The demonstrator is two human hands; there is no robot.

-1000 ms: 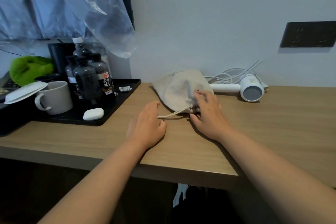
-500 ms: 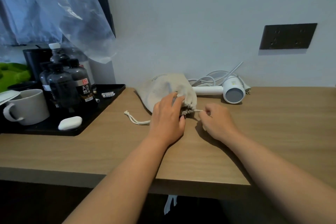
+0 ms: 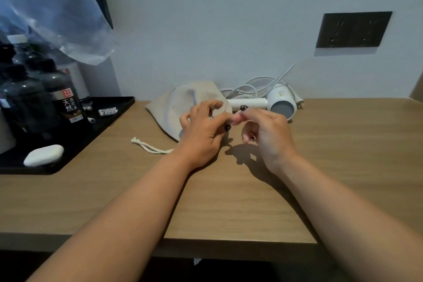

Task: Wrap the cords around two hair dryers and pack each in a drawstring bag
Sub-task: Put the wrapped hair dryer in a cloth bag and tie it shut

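A filled beige drawstring bag (image 3: 180, 103) lies on the wooden desk (image 3: 251, 201) near the wall. My left hand (image 3: 201, 133) covers its gathered mouth, fingers curled round the neck. My right hand (image 3: 267, 130) is just to the right, its fingertips pinched together beside my left fingertips, apparently on the bag's right drawstring, which is barely visible. The left drawstring (image 3: 148, 147) trails loose on the desk. A white hair dryer (image 3: 278, 104) lies behind my hands with its cord (image 3: 249, 87) loose against the wall.
A black tray (image 3: 109, 119) at the left holds dark bottles (image 3: 66, 96) and a small white case (image 3: 43, 154). Clear plastic (image 3: 52, 11) hangs above it. A dark socket panel (image 3: 353, 30) is on the wall. The desk's front edge runs below my forearms.
My left hand moved from the desk onto the bag's mouth. My right hand left the mouth, shifted right and lifted slightly, fingers pinched. The camera view swung to the right.
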